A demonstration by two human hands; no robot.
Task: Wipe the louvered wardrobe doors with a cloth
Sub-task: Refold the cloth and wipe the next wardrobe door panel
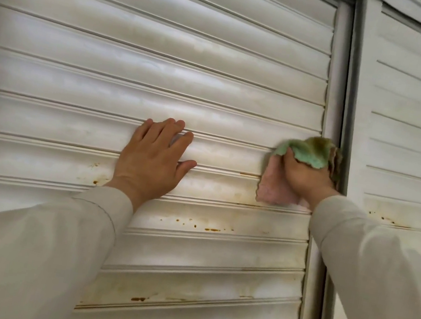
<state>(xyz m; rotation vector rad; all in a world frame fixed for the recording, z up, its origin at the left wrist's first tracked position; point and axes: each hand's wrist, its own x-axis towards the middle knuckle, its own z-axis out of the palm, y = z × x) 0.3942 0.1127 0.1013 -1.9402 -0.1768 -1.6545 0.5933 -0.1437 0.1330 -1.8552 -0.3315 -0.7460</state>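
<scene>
A white louvered wardrobe door (pixel 141 68) fills most of the view, its lower slats marked with brown spots and yellowish stains. My left hand (pixel 155 156) lies flat on a slat at mid-height, fingers straight and spread. My right hand (pixel 303 177) grips a green and pink cloth (pixel 308 155) and holds it against the slats at the door's right edge, beside the vertical frame (pixel 337 97). The cloth's green part looks soiled brownish at the top; the pink part hangs below my hand.
A second louvered door (pixel 419 134) stands to the right, set slightly behind the frame, with brown spots on one slat. Both my arms wear long light sleeves that cover the lower part of the view.
</scene>
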